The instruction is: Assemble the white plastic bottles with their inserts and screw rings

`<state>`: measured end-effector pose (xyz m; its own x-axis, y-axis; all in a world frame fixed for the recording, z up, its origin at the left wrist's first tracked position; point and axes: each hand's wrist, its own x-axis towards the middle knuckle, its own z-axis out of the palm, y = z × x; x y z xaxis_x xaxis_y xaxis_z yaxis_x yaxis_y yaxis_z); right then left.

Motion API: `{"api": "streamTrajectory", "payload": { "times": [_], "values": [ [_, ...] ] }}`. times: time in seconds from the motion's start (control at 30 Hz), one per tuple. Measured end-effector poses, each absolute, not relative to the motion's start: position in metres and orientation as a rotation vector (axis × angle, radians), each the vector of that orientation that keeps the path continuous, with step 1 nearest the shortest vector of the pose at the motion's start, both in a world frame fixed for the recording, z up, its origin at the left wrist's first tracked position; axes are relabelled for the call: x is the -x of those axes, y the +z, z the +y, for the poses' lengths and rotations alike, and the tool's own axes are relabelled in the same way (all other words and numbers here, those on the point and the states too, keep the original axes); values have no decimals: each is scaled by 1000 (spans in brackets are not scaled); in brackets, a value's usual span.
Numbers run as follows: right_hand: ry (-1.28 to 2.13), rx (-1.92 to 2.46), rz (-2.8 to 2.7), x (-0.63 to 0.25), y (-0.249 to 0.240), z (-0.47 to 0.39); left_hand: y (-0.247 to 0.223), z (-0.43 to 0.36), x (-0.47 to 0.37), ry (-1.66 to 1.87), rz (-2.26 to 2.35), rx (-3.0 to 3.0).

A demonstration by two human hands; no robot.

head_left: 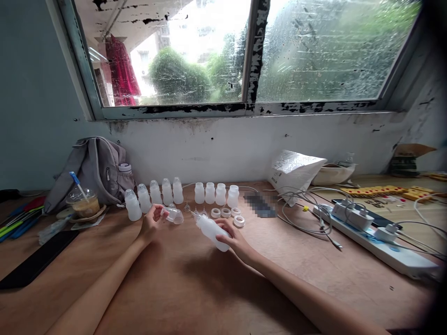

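My right hand (233, 238) is wrapped round a frosted white baby bottle (210, 231), which tilts with its neck toward the upper left. Whether a teat sits on that neck I cannot tell. The fingers of my left hand (152, 222) pinch a clear bottle cap (173, 215), tipped on its side just above the table. Small clear teats (187, 208) stand between the hands, partly hidden by the held bottle. Several white collar rings (239, 221) lie behind my right hand. Capped bottles (133, 206) line up at the back left; open-necked bottles (220, 194) stand further right.
To the left are a grey backpack (99, 167), an iced drink cup (84, 204), pens (21, 223) and a black flat strip (40, 258). At right lie coiled cables (296, 216), a power strip (377, 242) and a white pouch (296, 172). A window wall bounds the back.
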<state>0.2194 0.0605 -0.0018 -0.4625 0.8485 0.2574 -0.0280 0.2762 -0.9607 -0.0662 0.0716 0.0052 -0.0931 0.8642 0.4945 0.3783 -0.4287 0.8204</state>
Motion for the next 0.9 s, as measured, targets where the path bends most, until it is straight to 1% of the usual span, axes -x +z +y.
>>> {"api": "streamTrajectory", "payload": {
  "times": [0.1, 0.2, 0.37, 0.57, 0.63, 0.77, 0.9],
  "values": [
    [1239, 766, -1706, -220, -1, 60, 9, 59, 38, 1478, 1181, -1698],
    [1171, 785, -1730, -221, 1, 61, 10, 52, 21, 1443, 1182, -1692],
    [1095, 803, -1803, -222, 4, 59, 2, 48, 14, 1424, 1162, -1685],
    [1093, 773, -1821, -222, 5, 58, -7, 44, 7, 1341, 1121, -1713],
    [1066, 779, -1827, -223, 4, 58, -7, 38, 3, 1269, 1138, -1777],
    [962, 824, -1807, -223, 1, 56, -11, 24, -6, 1121, 1158, -2108],
    [932, 813, -1747, -221, -3, 50, -22, 16, -12, 1156, 1184, -2234]
  ]
}}
